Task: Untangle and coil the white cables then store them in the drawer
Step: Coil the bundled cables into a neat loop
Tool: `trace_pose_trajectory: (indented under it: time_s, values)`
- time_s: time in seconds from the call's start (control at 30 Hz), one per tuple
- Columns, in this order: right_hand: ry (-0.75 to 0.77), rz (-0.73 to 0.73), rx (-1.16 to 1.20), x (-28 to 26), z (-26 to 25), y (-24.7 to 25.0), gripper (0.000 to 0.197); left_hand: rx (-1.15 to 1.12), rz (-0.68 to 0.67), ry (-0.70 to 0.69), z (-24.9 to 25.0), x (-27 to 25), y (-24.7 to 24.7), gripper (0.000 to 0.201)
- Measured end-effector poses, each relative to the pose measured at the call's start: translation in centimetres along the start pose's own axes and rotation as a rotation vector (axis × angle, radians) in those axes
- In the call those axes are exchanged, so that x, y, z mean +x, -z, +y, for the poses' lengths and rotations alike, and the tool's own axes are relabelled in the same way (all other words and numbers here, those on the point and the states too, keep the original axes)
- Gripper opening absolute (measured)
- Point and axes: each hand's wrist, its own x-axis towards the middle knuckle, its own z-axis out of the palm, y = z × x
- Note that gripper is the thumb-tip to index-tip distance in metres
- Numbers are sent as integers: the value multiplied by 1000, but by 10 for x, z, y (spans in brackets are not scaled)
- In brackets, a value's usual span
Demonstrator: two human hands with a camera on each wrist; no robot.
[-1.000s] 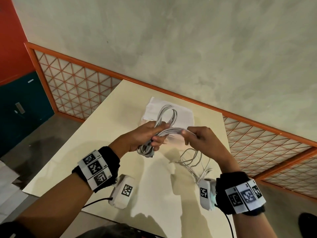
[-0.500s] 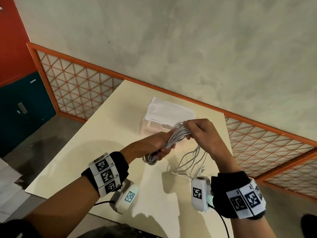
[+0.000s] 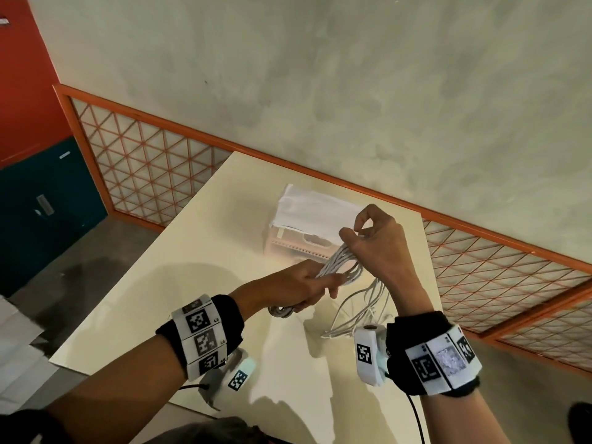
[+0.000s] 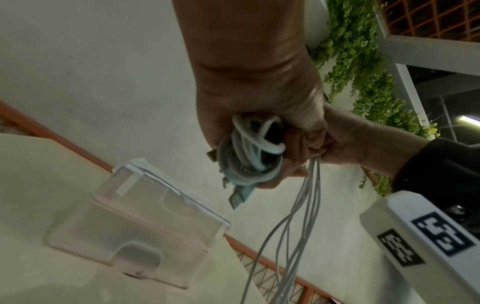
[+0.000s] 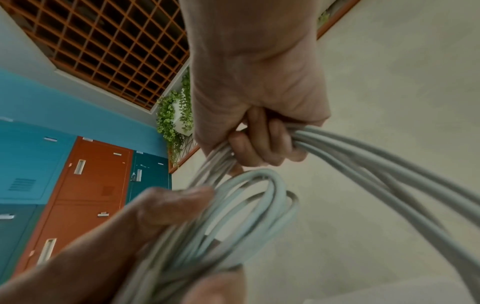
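My left hand (image 3: 307, 285) grips a coiled bundle of white cables (image 3: 339, 262) above the cream table (image 3: 198, 283); in the left wrist view the cable bundle (image 4: 249, 156) fills my left hand (image 4: 259, 115), with a plug end (image 4: 240, 195) poking out. My right hand (image 3: 374, 238) holds the far end of the same cables, fingers curled round the strands; the right wrist view shows the right hand (image 5: 257, 131) round the cables (image 5: 337, 148). Loose strands (image 3: 362, 306) hang down to the table. A translucent drawer box (image 3: 307, 225) with a white top stands just behind the hands.
An orange lattice railing (image 3: 144, 168) runs along the table's far and left sides under a grey wall. Teal and orange lockers (image 3: 41, 206) stand at left. The drawer box (image 4: 135, 224) sits near the table's far edge.
The open loop above my left hand has been folded down into the bundle. My right hand has moved up and closer to the left, gathering the strands; both hands rose slightly.
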Motion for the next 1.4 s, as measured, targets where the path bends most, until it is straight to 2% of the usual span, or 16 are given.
trace_pose_trajectory:
  time_s: [0.07,0.13,0.2,0.23,0.33,0.43,0.57,0.67,0.8,0.97,1.1,1.13,1.2,1.3,1.4]
  values:
    - [41,-32,-39,3,4,1,16,-47,1,13,-1,0,-2,37]
    - [32,-94,-68,6,10,2,38,-106,23,19,0,0,0,38]
    - [-15,-185,37,7,20,4,60,-158,63,8,2,-1,7,39]
    - [-34,-229,147,4,26,4,61,-181,89,0,3,-2,12,39]
    - [23,-257,417,-10,42,-4,45,-275,154,-23,4,-4,24,39]
    - [103,-177,480,-22,42,-27,26,-345,219,-48,-1,-2,27,39]
    - [19,-78,507,-28,28,-51,27,-330,242,-88,-9,7,21,36]
    - [-98,-83,528,-27,26,-58,41,-303,243,-122,-10,12,16,38]
    - [-269,-125,540,-25,27,-63,73,-284,272,-128,-14,17,16,34]
    - [-296,-283,654,-19,19,-54,81,-287,258,-139,-16,18,18,21]
    - [-330,-334,492,-14,17,-54,105,-287,219,-130,-17,18,19,24]
    - [-323,-360,473,-15,17,-54,104,-313,212,-124,-18,19,20,26]
    - [-292,-407,486,-18,13,-52,90,-354,193,-116,-16,20,23,32]
    - [-262,-481,514,-23,3,-41,72,-361,179,-113,-12,19,25,26]
    - [-246,-496,553,-27,4,-43,70,-339,234,-109,-7,19,26,31]
